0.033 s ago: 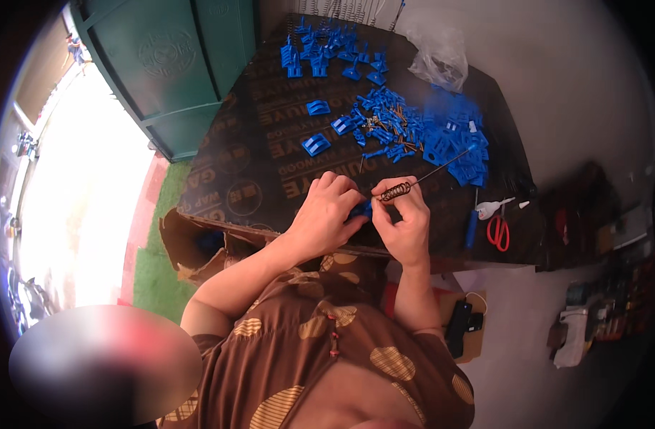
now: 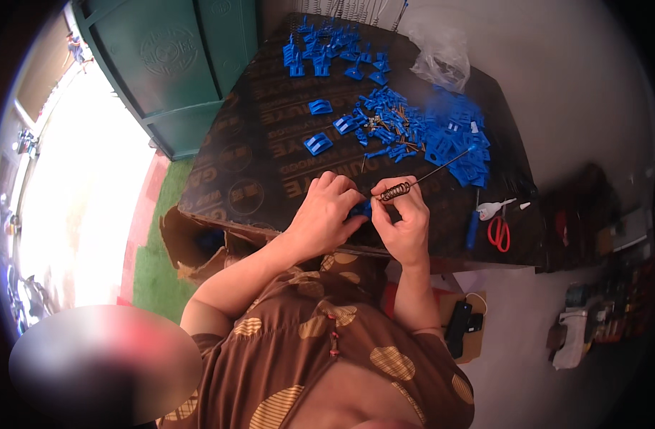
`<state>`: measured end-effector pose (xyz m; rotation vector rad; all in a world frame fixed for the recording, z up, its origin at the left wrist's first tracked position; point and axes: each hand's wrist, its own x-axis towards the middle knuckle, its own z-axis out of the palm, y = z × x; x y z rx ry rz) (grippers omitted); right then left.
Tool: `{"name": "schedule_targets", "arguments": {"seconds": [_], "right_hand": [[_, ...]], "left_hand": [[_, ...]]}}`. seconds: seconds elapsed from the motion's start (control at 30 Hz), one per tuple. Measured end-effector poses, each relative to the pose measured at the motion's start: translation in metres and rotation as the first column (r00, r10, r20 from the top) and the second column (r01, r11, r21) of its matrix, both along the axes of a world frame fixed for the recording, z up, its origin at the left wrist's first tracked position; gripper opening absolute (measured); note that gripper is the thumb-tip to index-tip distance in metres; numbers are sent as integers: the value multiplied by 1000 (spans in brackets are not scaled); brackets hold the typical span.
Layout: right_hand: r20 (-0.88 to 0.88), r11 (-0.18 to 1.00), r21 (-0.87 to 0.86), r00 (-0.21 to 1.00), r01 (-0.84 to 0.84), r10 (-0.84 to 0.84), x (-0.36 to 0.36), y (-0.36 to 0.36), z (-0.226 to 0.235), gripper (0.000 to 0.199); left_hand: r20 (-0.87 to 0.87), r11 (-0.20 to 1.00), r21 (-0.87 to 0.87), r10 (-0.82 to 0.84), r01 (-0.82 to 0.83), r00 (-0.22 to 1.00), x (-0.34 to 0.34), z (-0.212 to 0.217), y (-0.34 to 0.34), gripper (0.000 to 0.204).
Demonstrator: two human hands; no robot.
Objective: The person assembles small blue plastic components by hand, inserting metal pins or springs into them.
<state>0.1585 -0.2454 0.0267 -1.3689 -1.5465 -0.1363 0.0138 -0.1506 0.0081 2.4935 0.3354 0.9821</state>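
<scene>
Coil spring with long straight wire tail [image 2: 399,190] pinched in my right hand [image 2: 402,222] fingers, tail slanting away toward blue clip pile [image 2: 452,139]. Small blue plastic part [image 2: 361,209] gripped by my left hand [image 2: 326,214] fingers, touching spring end. Both over near tabletop [image 2: 256,164] edge. Red-handled scissors [image 2: 499,232] well right of my fingers.

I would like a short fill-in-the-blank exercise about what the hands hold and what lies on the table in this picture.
1. The right hand holds a coiled metal ____ with a long straight wire end.
2. The left hand pinches a small plastic part of ____ colour.
3. The scissors near the table edge have ____ handles.

Missing words: spring; blue; red
</scene>
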Motion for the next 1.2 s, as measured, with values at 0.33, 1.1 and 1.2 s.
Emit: {"name": "schedule_targets", "arguments": {"seconds": [0.33,1.1,1.2], "right_hand": [[-38,999,4,999,-32,32,-14,12,7,18],[-137,999,-35,990,-31,26,-9,23,7,13],[-145,998,-44,989,-33,26,-7,25,9,11]], "left_hand": [[32,924,-380,-34,44,999,-15,0,0,27],[361,183,-916,-10,357,932,0,-16,4,36],[366,165,-915,-40,367,930,-2,-14,7,35]]}}
